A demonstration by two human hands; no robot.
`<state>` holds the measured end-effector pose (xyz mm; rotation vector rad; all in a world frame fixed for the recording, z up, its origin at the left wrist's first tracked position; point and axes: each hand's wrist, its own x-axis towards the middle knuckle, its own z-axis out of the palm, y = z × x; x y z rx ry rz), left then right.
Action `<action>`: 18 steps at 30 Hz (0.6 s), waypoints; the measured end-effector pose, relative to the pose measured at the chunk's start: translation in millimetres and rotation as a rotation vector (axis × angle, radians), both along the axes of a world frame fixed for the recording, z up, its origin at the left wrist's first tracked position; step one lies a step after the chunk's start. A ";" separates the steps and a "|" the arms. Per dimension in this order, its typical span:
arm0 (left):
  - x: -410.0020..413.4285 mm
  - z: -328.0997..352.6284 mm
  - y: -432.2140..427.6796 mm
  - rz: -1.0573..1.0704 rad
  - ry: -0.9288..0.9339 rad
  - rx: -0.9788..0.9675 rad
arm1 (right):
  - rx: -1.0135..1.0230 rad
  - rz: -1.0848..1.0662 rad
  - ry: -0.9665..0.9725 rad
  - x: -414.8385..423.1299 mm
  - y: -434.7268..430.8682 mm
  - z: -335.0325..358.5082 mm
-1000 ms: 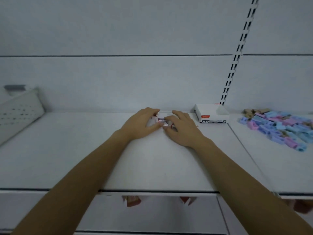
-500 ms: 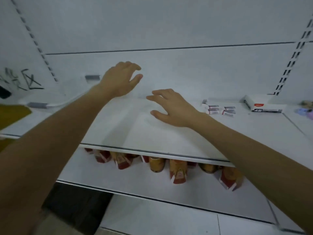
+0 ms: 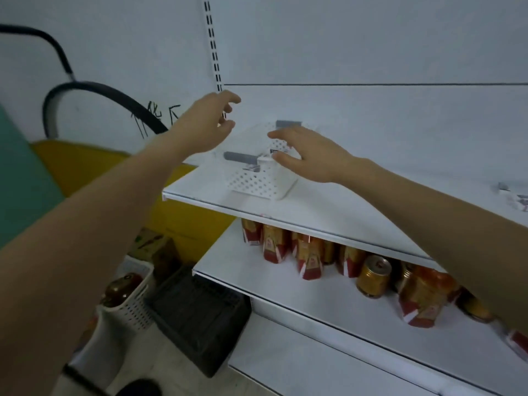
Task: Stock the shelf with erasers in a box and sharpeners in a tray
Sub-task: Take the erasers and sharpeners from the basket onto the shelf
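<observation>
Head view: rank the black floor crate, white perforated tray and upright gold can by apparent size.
1. black crate
2. white perforated tray: partly hidden by the right hand and farther off, so the gap is unsure
3. gold can, clearly smallest

We make out black handwritten characters (image 3: 167,114) on the wall (image 3: 114,58), yet we cannot read them for certain. Print on the erasers (image 3: 517,202) and the red-gold cartons (image 3: 275,248) is blurred.
</observation>
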<state>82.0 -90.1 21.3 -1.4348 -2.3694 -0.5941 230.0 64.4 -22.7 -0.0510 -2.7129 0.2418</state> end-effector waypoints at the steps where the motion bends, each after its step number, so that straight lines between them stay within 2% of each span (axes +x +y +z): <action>1: -6.0 -1.3 -4.8 0.003 -0.008 0.004 | -0.003 -0.012 -0.003 -9.0 -2.5 3.6; 10: -61.8 -5.5 11.4 -0.059 -0.016 -0.055 | 0.054 -0.096 -0.111 -75.5 30.5 17.7; 18: -110.1 -16.0 82.7 -0.234 -0.026 -0.285 | 0.046 -0.182 -0.230 -120.0 86.9 7.1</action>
